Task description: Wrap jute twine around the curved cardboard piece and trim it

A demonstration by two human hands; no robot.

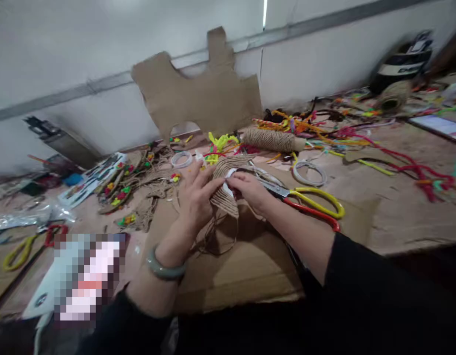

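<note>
Spreading its fingers, the left hand [197, 199] is touching the left side of a ridged twine piece [225, 203]; the right hand [250, 190] is pinching its white edge [228, 189], the piece sitting between them toward the cardboard's [246, 273] far edge.

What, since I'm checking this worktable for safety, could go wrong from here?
The red-and-yellow-handled scissors beside the right hand lie pointing toward it, so a sideways slip might bring skin against metal. The left hand rests on the corded twine piece, where uneven pressure could push its rows out of line. The twine spool lies on its side and, if bumped, may roll.
</note>
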